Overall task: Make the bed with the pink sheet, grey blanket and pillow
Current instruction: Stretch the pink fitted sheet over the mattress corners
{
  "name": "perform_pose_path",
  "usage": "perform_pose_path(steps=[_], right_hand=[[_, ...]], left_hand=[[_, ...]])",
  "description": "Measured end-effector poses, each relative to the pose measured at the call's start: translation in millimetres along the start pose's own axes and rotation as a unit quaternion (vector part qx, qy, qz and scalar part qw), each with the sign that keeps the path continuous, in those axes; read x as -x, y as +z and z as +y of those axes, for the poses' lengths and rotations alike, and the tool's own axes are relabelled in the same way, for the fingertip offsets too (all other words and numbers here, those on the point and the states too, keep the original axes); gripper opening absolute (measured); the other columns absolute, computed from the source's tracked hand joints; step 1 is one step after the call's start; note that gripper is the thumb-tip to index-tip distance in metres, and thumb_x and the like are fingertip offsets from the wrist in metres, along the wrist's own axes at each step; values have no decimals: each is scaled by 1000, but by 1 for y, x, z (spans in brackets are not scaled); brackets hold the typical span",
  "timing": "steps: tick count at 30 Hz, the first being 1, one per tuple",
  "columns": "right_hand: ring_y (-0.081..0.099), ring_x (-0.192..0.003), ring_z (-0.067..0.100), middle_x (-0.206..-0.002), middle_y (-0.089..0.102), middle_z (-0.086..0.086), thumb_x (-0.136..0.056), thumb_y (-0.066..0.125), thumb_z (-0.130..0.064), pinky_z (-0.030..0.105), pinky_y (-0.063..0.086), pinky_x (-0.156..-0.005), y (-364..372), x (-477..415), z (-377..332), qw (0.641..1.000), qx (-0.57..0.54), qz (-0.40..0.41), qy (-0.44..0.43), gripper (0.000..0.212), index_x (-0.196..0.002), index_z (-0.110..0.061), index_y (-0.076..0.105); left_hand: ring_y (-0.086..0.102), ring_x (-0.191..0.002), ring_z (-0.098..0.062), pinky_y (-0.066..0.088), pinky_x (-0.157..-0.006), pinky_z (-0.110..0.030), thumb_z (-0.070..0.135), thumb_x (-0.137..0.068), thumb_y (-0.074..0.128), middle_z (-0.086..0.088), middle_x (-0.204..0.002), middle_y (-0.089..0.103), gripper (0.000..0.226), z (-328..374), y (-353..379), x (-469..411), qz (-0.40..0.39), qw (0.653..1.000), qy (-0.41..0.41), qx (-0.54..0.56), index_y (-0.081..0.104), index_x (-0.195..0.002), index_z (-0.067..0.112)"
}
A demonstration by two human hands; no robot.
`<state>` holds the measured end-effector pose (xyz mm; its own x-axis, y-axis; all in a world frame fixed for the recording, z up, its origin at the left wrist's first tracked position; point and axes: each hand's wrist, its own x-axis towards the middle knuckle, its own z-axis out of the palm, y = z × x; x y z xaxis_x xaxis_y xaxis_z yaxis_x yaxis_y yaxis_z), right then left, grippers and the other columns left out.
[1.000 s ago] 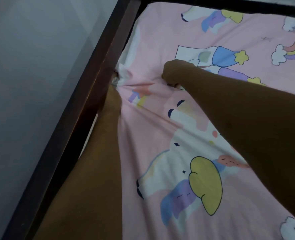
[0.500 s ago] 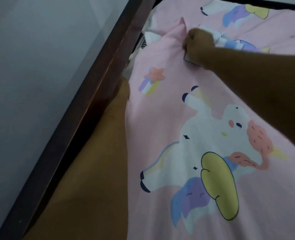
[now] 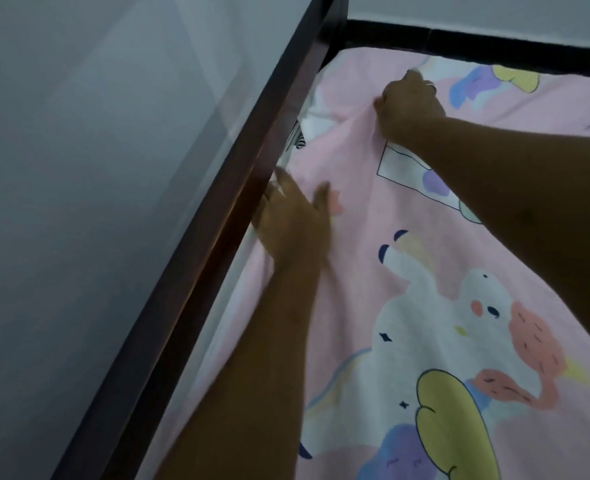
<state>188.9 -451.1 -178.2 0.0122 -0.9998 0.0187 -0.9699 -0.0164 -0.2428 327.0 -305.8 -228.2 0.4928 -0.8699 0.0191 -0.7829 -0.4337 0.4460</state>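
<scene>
The pink sheet [image 3: 363, 271] with unicorn and rainbow prints covers the mattress. My right hand [image 3: 408, 105] grips a raised fold of the sheet near the far left corner of the bed. My left hand [image 3: 290, 220] lies with straight fingers on the sheet's left edge, right beside the bed rail. Between the two hands, a strip of white and patterned cloth [image 3: 304, 133] shows where the sheet is pulled back. No grey blanket or pillow is in view.
A dark wooden bed rail [image 3: 217, 237] runs along the left side, tight against a grey wall [image 3: 79, 202]. A dark headboard bar [image 3: 477, 46] crosses the far end of the bed.
My left hand has come up out of the gap beside the rail and now lies on the sheet's edge. My right hand has carried its fold of sheet farther toward the far corner.
</scene>
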Motion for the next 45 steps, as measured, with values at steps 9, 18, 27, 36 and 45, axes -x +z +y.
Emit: perform_pose_path(steps=[9,18,27,36,45], right_hand=[[58,-103,32,-106,60,13,-81,35,-79,34,34,-75,10,8,-40,994,80,-69,-32,82,-112,-7,58],[53,-115,30,-119,55,13,-95,44,-17,37,42,-90,16,-21,-64,991,-56,-114,-31,32,-123,-5,54],[4,-146,33,-160,1,11,-100,31,-48,46,8,-118,28,-46,-46,970,-15,-192,-147,60,-152,-29,9],[4,-147,26,-160,4,6,-100,33,-44,52,2,-116,37,15,-51,970,-57,-152,-184,65,-152,-26,-1],[17,-145,23,-158,19,6,-93,17,-47,43,19,-117,36,206,-20,971,-173,-85,-141,64,-152,-21,12]], left_hand=[[6,-145,-26,6,-112,-52,69,-87,33,-12,-158,8,85,3,13,-3,-76,997,22,-20,-3,-151,26],[23,-142,-21,14,-110,-44,57,-92,38,-5,-155,26,76,-3,23,8,75,992,100,-1,17,-150,14],[21,-143,-23,2,-106,-43,55,-93,33,-3,-155,25,63,-7,35,2,62,985,146,-72,25,-149,26],[22,-142,-31,16,-110,-53,58,-89,25,-5,-156,24,68,-10,41,-2,31,987,116,-109,22,-149,27],[18,-143,-22,20,-112,-36,32,-99,33,-3,-158,15,53,-10,-19,15,-54,991,115,-36,18,-150,27]])
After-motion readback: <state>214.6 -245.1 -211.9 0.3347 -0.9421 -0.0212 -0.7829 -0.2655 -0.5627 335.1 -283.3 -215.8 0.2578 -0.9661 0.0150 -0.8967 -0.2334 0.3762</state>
